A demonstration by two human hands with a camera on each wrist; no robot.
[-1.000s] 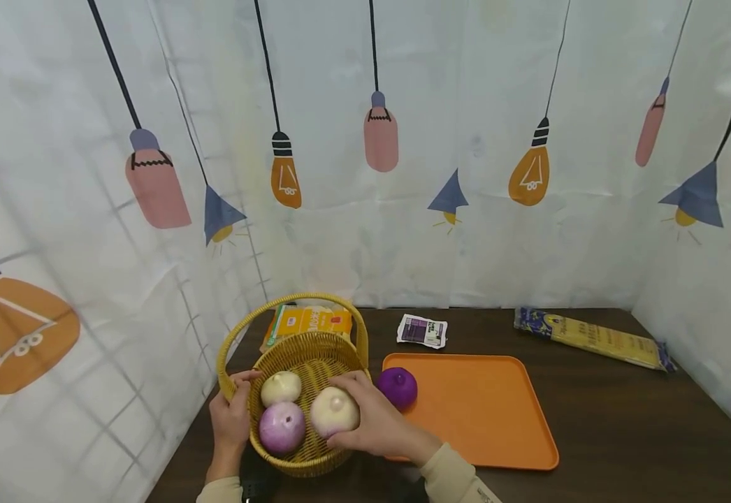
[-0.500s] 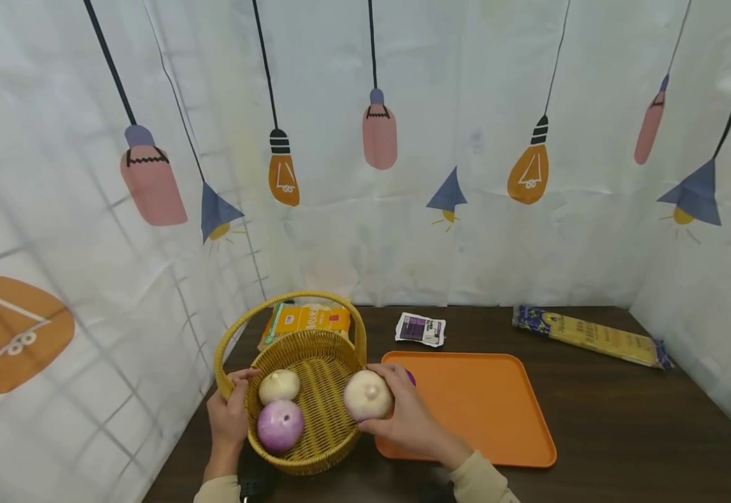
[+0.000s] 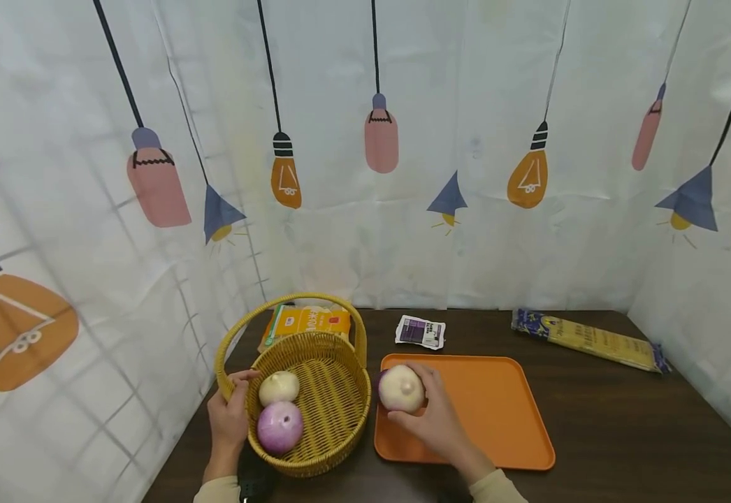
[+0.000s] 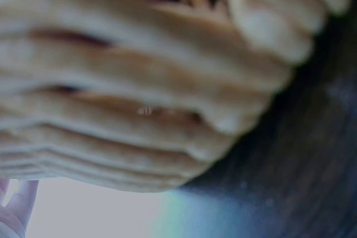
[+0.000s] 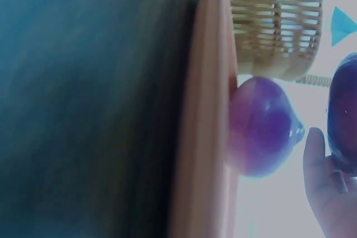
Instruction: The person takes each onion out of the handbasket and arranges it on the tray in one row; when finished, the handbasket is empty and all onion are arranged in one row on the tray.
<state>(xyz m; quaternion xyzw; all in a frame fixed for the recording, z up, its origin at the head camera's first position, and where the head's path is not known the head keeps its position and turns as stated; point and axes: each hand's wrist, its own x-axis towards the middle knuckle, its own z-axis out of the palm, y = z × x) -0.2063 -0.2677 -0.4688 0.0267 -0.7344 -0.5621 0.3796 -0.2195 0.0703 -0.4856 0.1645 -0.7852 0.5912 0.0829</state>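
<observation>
My right hand holds a pale onion with a purple underside, its fingers and thumb round the right side, above the left part of the orange tray. The right wrist view has this onion raised apart from a dark purple onion at the tray edge; in the head view the held onion hides nearly all of that one. At the left, my left hand grips the yellow wicker basket where its handle meets the rim. Inside lie a whitish onion and a light purple onion.
An orange food packet lies behind the basket. A small white-and-purple sachet is behind the tray, and a long yellow packet lies at the back right of the dark table. Printed curtains enclose the back and sides.
My right hand has lifted the pale onion out of the basket and carried it right, over the tray's left part. The left hand keeps its place on the basket.
</observation>
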